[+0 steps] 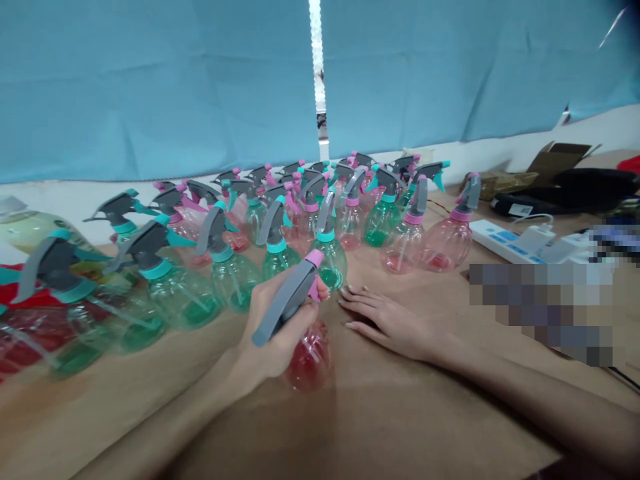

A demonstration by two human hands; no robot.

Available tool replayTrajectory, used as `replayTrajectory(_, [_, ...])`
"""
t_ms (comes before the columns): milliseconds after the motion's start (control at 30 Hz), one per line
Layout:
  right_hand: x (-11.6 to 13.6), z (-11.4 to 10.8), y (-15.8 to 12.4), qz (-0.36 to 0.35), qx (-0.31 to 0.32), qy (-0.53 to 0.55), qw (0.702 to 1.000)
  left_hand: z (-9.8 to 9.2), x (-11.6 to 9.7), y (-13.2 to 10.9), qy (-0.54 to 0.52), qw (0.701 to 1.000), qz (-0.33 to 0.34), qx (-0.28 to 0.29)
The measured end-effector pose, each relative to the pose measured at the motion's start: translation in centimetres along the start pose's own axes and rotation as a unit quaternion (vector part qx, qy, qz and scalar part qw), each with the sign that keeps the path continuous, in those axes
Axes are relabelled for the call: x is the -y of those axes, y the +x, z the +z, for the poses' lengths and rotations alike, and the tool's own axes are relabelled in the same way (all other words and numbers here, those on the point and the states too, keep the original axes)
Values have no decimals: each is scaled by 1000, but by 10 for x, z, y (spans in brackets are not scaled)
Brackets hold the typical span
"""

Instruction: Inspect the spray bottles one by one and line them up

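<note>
So from where I'm standing, it all comes down to one spray bottle (309, 363), sitting around the middle of the frame, a bit below center. The left hand (273, 327) has it already, fingers wrapped round the neck just under the spray head, so that's clearly the nearer hand. The right hand (387, 323) is off to the right of it, palm down on the desk (400, 413), fingers out fairly straight and pointing left toward the bottle. It's near but not touching it, and isn't holding anything as far as I can see.

Long axis looks close to upright, body low in the frame and head on top, with the gray lever slanting from lower left up to the pink nozzle at upper right. Can't tell whether the base is actually resting on the desk.

Looks-wise: clear, rounded, reddish body with shiny highlights, gray and pink head. The hand covers the neck, so no idea what's going on there. Just beyond it in the frame is a green bottle (330, 263) with a turquoise collar, front of a whole crowd of sprayers (216, 267) running across the middle and left. White power strip (510, 241) over at the right, too.
</note>
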State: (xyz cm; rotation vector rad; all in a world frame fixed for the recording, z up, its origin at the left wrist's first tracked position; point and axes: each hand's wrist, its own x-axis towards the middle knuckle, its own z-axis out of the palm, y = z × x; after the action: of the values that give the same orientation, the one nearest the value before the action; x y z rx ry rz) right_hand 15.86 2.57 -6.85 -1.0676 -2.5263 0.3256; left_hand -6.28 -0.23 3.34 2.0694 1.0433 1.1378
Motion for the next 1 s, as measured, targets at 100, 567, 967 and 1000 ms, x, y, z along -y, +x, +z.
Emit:
replayTrajectory(100, [0, 0, 0, -2, -6, 4, 1000, 0, -1, 0, -7, 1000, 2, 5])
replayTrajectory(567, [0, 1, -1, 5, 5, -2, 1000, 6, 1, 1, 41, 998, -8, -51])
replayTrajectory(967, [0, 1, -1, 4, -4, 10, 1000, 6, 0, 1, 19, 999, -17, -48])
replayTrajectory(1000, [0, 1, -1, 4, -5, 10, 1000, 6, -1, 1, 19, 999, -18, -46])
